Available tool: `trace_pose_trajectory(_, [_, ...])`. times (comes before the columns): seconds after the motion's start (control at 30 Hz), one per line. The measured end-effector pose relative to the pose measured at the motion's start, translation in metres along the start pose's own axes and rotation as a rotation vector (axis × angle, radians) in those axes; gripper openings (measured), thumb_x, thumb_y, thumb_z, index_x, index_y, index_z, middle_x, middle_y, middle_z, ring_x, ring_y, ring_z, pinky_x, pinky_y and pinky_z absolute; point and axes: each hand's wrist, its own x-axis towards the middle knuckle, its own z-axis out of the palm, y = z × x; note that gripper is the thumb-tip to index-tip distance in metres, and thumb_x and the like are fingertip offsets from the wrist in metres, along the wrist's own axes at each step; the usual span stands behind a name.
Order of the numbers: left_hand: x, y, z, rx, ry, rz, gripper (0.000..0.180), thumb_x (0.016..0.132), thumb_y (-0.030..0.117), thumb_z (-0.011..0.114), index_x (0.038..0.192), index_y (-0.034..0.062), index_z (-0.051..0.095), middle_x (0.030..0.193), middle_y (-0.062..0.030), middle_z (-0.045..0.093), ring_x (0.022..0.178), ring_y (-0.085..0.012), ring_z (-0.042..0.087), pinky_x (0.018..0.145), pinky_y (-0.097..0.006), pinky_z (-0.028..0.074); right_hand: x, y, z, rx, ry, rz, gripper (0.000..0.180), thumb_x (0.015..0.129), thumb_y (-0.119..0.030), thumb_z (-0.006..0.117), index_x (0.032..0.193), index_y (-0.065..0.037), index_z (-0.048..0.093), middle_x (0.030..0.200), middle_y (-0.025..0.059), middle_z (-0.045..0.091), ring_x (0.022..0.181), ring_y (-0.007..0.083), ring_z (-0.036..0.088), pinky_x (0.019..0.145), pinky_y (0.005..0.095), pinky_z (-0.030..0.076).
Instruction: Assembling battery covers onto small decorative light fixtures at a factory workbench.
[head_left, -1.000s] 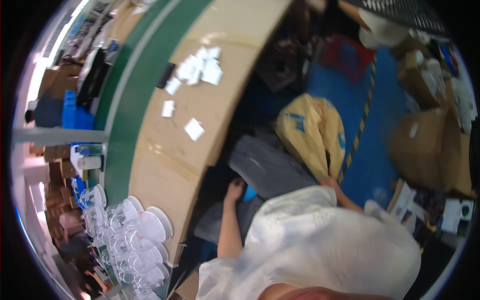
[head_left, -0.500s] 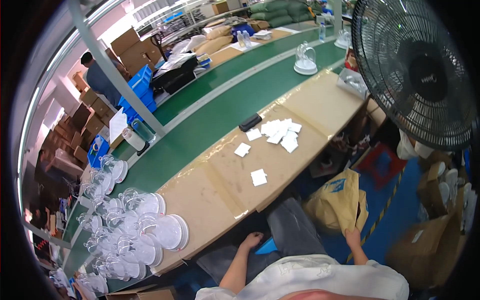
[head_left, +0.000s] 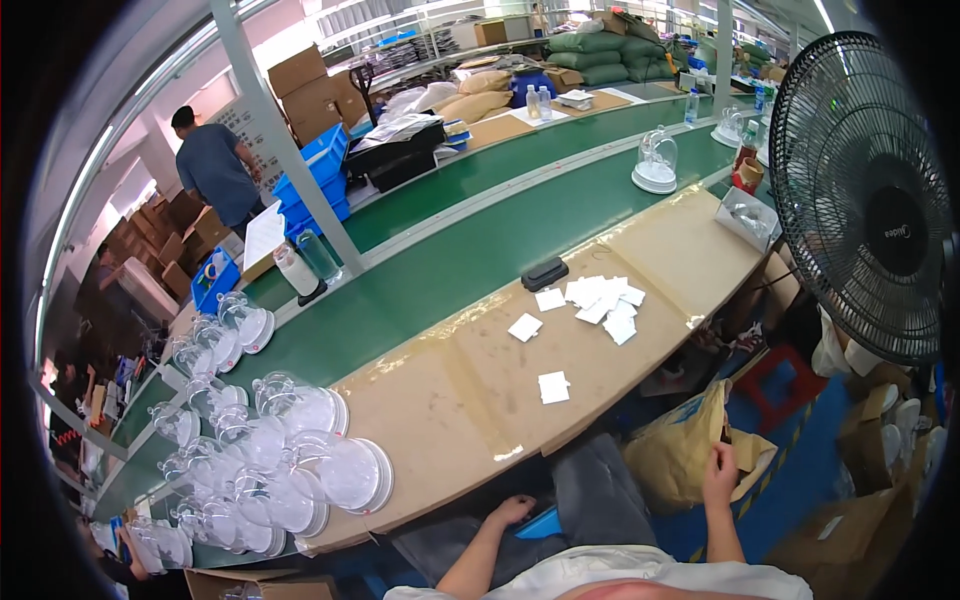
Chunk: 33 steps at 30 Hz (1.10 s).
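Observation:
My right hand [head_left: 719, 470] is closed on the rim of a yellow woven bag [head_left: 672, 455], which stands on the floor to the right of my legs. The bag's mouth gapes, and a brown flap shows inside; its deeper contents are hidden. My left hand [head_left: 514, 510] rests on my lap beside a small blue thing [head_left: 541, 524], its fingers loosely bent and nothing visible in them. In front of me, a board-topped table [head_left: 440, 390] bears a loose pile of white square cards [head_left: 598, 300], a few single cards and a black case [head_left: 545, 273].
Clear domes on white bases [head_left: 340, 470] crowd the table's left end. Behind runs a green conveyor [head_left: 430, 290] carrying another dome [head_left: 655, 162]. A large black fan [head_left: 865, 200] stands at right, above cartons [head_left: 850, 530] and a red stool [head_left: 778, 385]. A person [head_left: 215, 165] is far left.
The view has shifted, so the table and fan sit further right and lower. My right hand has risen along the bag's mouth, which has opened wider. My left hand stays on my lap.

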Motion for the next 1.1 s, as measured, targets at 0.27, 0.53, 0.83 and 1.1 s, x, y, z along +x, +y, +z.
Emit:
trace_pose_trajectory(0.27, [0.015, -0.018, 0.001, -0.273, 0.049, -0.204, 0.045, 0.097, 0.04, 0.049, 0.123, 0.0044, 0.056, 0.109, -0.0106, 0.065, 0.09, -0.0201, 0.064, 0.075, -0.033, 0.054, -0.042, -0.104, 0.107, 0.163, -0.436, -0.329, 0.007, 0.077, 0.0, 0.06, 0.08, -0.006, 0.063, 0.067, 0.0072, 0.05, 0.064, 0.0233, 0.049, 0.059, 0.0343, 0.041])
trace_pose_trajectory(0.53, [-0.008, -0.005, 0.002, -0.184, 0.052, -0.126, 0.045, 0.095, 0.041, 0.051, 0.118, 0.0023, 0.059, 0.105, -0.0096, 0.066, 0.088, -0.0188, 0.065, 0.073, -0.032, 0.053, -0.041, -0.074, 0.123, 0.308, -0.5, -0.064, 0.007, 0.081, -0.002, 0.06, 0.085, -0.004, 0.065, 0.071, 0.0079, 0.054, 0.06, 0.0177, 0.053, 0.056, 0.0282, 0.043])
trace_pose_trajectory(0.83, [0.007, -0.009, 0.001, -0.112, 0.064, -0.111, 0.044, 0.097, 0.04, 0.048, 0.121, 0.004, 0.058, 0.103, -0.0077, 0.065, 0.084, -0.0169, 0.064, 0.066, -0.031, 0.054, -0.039, -0.083, 0.113, 0.355, -0.543, 0.091, 0.007, 0.087, 0.0, 0.055, 0.088, -0.002, 0.061, 0.075, 0.0009, 0.052, 0.064, 0.0068, 0.047, 0.059, 0.0216, 0.039])
trace_pose_trajectory(1.1, [0.002, -0.021, -0.002, -0.191, 0.045, -0.163, 0.045, 0.097, 0.042, 0.048, 0.118, 0.0032, 0.057, 0.105, -0.0085, 0.065, 0.09, -0.0191, 0.064, 0.072, -0.034, 0.054, -0.043, -0.076, 0.126, 0.387, -0.534, 0.08, 0.006, 0.087, 0.0, 0.057, 0.088, -0.003, 0.063, 0.073, -0.0017, 0.05, 0.062, 0.0051, 0.044, 0.056, 0.0208, 0.036])
